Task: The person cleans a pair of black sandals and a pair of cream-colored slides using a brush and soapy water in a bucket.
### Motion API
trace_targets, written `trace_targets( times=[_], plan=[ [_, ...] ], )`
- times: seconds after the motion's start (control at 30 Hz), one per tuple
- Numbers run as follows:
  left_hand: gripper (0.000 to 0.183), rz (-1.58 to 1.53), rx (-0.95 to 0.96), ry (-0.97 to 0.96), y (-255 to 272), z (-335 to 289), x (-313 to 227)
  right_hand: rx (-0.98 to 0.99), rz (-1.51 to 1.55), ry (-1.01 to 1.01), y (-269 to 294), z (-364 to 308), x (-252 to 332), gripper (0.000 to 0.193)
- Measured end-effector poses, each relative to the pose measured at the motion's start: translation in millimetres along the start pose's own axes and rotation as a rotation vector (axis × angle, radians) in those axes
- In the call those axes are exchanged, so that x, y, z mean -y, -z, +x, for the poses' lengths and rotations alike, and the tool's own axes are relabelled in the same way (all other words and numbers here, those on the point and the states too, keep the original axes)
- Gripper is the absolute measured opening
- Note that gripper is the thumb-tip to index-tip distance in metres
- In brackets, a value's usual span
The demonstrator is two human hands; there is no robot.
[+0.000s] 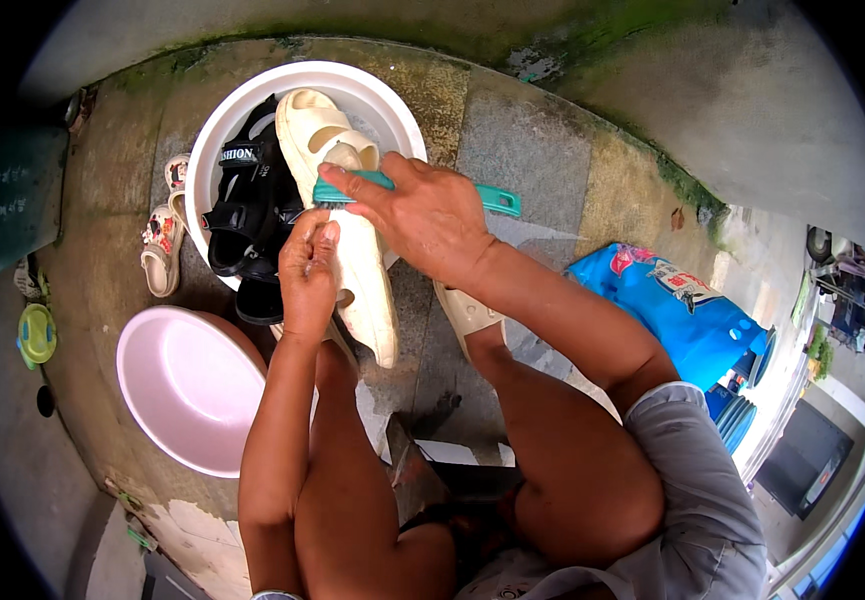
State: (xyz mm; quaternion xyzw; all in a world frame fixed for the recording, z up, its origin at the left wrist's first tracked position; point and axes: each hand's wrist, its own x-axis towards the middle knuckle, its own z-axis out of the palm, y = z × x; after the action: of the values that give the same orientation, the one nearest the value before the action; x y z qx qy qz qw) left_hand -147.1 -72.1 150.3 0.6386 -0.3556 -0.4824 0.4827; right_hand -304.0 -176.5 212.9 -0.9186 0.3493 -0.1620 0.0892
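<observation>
My right hand [432, 215] is closed around a green-handled scrub brush [497, 200], its dark bristles pressed against a cream rubber sandal [360, 265]. With fingers bent at the sandal's left edge, my left hand [309, 265] grips it close to the brush head. The sandal slants over the near rim of a white basin [214, 110], its lower end hanging above the ground between my knees. Just beyond, what looks like a second cream sandal [304, 120] lies in the basin; where the two meet is partly hidden by my hands. Several black strapped sandals [252, 200] fill the basin's left side.
A pink basin [187, 390] sits at near left. Left of the white basin stand small decorated clogs [160, 250]. At right lies a blue printed bag [667, 310] beside stacked blue basins [732, 415]. A mossy wall [632, 90] runs along the far side.
</observation>
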Motion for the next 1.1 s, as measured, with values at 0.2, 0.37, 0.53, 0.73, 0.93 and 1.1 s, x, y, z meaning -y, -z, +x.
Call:
trace_targets(
  times=[0.2,0.37,0.53,0.73,0.93,1.1],
  plan=[
    [0.017,-0.280,-0.055,0.063,21,6,23,0.059,0.257,0.128,0,-48,33,0.054],
    [0.037,0.047,-0.057,0.098,13,-8,-25,0.091,0.673,-0.303,-26,-7,-1,0.046],
    [0.076,0.643,0.080,0.035,4,-20,-33,0.119,0.804,-0.221,-31,-12,21,0.052],
    [0.063,-0.066,0.168,0.107,-1,-3,-30,-0.095,0.349,-0.345,-59,1,-23,0.051],
    [0.065,-0.340,0.091,0.267,10,-7,-41,0.001,0.421,-0.162,-40,-32,25,0.050],
    [0.069,-0.464,0.140,0.288,2,-15,-45,-0.059,0.390,-0.359,-42,-5,-14,0.051]
  ],
)
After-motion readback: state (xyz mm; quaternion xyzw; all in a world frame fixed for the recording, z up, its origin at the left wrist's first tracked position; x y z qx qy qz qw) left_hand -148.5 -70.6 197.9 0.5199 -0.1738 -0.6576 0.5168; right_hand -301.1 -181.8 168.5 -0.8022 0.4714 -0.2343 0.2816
